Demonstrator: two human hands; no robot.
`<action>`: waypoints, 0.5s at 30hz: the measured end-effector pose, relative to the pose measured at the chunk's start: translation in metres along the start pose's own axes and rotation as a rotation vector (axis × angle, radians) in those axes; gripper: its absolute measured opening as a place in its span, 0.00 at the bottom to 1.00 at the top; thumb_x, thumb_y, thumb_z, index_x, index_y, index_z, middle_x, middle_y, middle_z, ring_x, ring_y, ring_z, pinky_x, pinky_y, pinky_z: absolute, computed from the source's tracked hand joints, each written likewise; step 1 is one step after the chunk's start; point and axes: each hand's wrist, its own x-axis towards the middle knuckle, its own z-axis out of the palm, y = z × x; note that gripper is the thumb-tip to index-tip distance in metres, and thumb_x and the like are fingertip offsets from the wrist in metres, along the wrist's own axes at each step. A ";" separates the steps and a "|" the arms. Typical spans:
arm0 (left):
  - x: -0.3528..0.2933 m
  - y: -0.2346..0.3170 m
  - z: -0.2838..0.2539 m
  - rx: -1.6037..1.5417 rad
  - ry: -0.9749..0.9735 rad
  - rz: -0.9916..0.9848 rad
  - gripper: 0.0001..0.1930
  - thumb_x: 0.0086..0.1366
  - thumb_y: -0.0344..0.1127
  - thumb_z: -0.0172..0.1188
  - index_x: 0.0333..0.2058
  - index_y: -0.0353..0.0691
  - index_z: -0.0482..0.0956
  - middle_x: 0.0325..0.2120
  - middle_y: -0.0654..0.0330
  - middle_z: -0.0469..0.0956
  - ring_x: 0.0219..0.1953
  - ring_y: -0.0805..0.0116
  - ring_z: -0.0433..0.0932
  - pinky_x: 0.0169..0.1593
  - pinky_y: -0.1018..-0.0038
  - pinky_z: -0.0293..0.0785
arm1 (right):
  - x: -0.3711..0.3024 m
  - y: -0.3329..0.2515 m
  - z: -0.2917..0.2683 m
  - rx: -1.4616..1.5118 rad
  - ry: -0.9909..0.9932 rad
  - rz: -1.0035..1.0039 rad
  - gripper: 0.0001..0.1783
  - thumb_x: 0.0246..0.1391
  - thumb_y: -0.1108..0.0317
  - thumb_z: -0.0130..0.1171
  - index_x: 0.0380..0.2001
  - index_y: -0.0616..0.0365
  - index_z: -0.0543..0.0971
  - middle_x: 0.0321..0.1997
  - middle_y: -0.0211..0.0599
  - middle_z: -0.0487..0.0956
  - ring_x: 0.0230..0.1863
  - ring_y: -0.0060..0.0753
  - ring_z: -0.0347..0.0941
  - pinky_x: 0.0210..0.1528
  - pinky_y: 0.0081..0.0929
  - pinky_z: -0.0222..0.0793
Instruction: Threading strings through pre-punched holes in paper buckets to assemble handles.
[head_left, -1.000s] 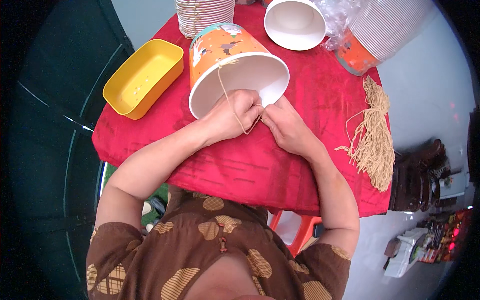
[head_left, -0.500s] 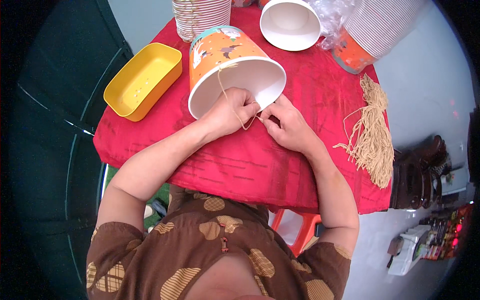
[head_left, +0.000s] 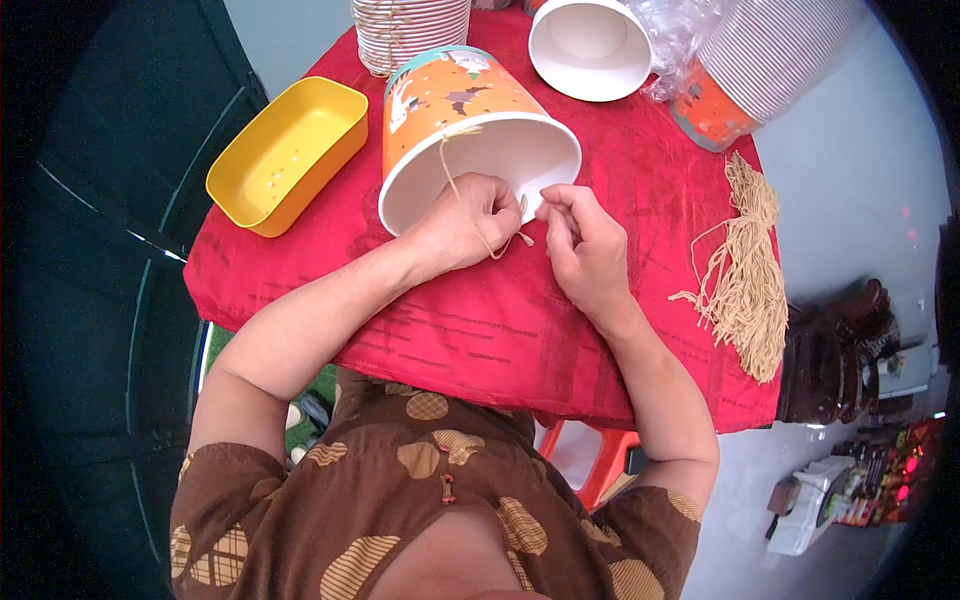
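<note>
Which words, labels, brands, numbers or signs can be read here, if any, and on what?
None can be read.
Orange bucket: only pictures show.
Yellow tub: no lettering seen.
Red display, far right: too small and blurred to tell.

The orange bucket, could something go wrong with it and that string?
Maybe. The bucket is round and tipped toward the person, so it might roll if it gets bumped. The string hangs in a loop across the left hand, so it could snag when that hand moves. Its short end sticks out loose beside the left fingers, so it might slip away.
</note>
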 end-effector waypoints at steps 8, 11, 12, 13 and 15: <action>0.000 -0.005 0.002 -0.037 -0.024 0.002 0.09 0.56 0.30 0.54 0.28 0.30 0.79 0.20 0.59 0.76 0.24 0.74 0.72 0.30 0.73 0.69 | 0.002 -0.001 0.009 0.009 -0.111 -0.031 0.21 0.54 0.86 0.48 0.52 0.65 0.70 0.46 0.47 0.77 0.29 0.28 0.77 0.33 0.25 0.74; 0.000 -0.003 0.004 -0.016 -0.001 0.051 0.09 0.56 0.30 0.53 0.28 0.30 0.79 0.20 0.60 0.76 0.24 0.74 0.72 0.29 0.73 0.69 | 0.006 0.005 0.010 -0.030 -0.093 -0.209 0.20 0.52 0.83 0.49 0.49 0.63 0.71 0.43 0.54 0.76 0.40 0.57 0.77 0.41 0.43 0.75; 0.000 -0.003 0.004 -0.053 0.022 0.051 0.10 0.58 0.31 0.53 0.26 0.29 0.78 0.18 0.55 0.76 0.23 0.69 0.74 0.29 0.69 0.70 | 0.006 0.005 0.010 -0.030 -0.092 -0.209 0.20 0.52 0.83 0.49 0.49 0.63 0.71 0.43 0.54 0.76 0.40 0.57 0.77 0.41 0.43 0.75; 0.000 -0.002 0.005 -0.090 0.045 0.050 0.12 0.59 0.31 0.52 0.24 0.27 0.77 0.16 0.50 0.75 0.21 0.65 0.76 0.28 0.66 0.71 | 0.005 0.004 0.009 -0.080 -0.111 -0.184 0.16 0.52 0.84 0.51 0.46 0.64 0.72 0.42 0.52 0.77 0.38 0.51 0.78 0.39 0.40 0.75; 0.000 -0.002 0.005 -0.066 0.046 0.033 0.12 0.59 0.31 0.52 0.25 0.27 0.77 0.16 0.49 0.76 0.22 0.64 0.77 0.28 0.65 0.71 | 0.004 0.001 0.007 -0.128 -0.130 -0.160 0.13 0.53 0.84 0.52 0.43 0.66 0.74 0.40 0.49 0.78 0.37 0.45 0.79 0.37 0.37 0.74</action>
